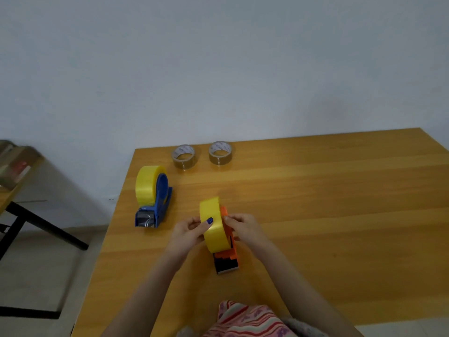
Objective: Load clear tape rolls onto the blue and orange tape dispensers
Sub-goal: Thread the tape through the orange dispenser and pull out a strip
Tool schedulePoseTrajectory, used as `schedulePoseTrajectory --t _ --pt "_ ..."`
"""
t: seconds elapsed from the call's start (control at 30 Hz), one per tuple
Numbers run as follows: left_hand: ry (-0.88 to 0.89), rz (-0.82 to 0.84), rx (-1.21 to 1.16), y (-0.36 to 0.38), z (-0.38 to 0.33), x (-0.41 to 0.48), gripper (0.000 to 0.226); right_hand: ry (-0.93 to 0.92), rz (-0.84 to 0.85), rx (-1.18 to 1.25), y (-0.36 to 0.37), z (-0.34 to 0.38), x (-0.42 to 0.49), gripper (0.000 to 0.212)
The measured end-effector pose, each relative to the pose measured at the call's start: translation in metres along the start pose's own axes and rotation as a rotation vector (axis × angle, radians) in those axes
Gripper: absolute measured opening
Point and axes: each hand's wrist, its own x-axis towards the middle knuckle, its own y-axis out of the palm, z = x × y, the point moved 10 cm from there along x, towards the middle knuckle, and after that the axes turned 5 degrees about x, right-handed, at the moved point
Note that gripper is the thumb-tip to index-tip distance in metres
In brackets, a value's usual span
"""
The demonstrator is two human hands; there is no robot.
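Through the head camera I look down at a wooden table (340, 203) set against a pale wall (218, 57). Near the middle of the table both hands meet around an orange dispenser (229, 254), which stands with its dark cutting end pointing toward me. A yellow tape roll (215, 237) stands upright on edge against the dispenser's left side, touching it. The left hand (188, 231) grips this roll: its thumb, with a blue painted nail, lies across the roll's outer band, and the other fingers curl in beside the roll. The right hand (243, 227) holds the orange dispenser from the other side, with its fingers curled against the upper part of the body. I cannot tell whether the roll is fully seated on the hub. To the left, near the table's left edge and well apart from the hands, a blue dispenser (161, 198) stands with a second yellow roll (147, 184) mounted on it. At the far edge of the table two small rolls lie flat side by side, the left small roll (184, 156) and the right small roll (220, 152), close together but not touching. Striped, patterned clothing (245, 319) shows at the bottom edge. A side table (14, 171) with black legs stands at the far left.
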Motion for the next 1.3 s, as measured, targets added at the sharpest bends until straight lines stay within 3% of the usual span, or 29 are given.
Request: schedulePoseTrajectory --t 0.3,0.47,0.6,0.7,0.77,0.83,1.0,1.3 --pt "-0.005 -0.009 -0.011 -0.012 -0.004 -0.005 0.026 -0.152 -0.183 -0.219 -0.011 0.011 -0.001 0.019" --pt "0.045 -0.07 0.104 -0.036 -0.015 -0.008 0.013 -0.23 -0.366 -0.222 -0.055 0.027 -0.005 0.017" --pt "0.239 0.159 0.625 -0.023 -0.043 -0.015 0.018 -0.275 -0.358 -0.291 -0.061 0.042 -0.008 0.017" --pt "0.262 0.393 1.122 -0.003 -0.046 -0.018 0.046 -0.351 -0.326 -0.381 -0.052 0.06 -0.013 0.02" --pt "0.254 0.533 1.304 0.015 -0.048 -0.022 0.044 -0.398 -0.272 -0.429 -0.042 0.071 -0.016 0.021" --pt "0.22 0.666 1.344 0.035 -0.046 -0.03 0.045 -0.422 -0.215 -0.445 -0.03 0.076 -0.018 0.021" --pt "0.191 0.798 1.468 0.06 -0.029 -0.038 0.056 -0.386 -0.144 -0.489 -0.021 0.067 -0.016 0.024" --pt "0.385 0.615 1.434 0.059 -0.042 -0.017 0.049 -0.194 -0.004 -0.535 -0.018 0.029 -0.016 0.027"
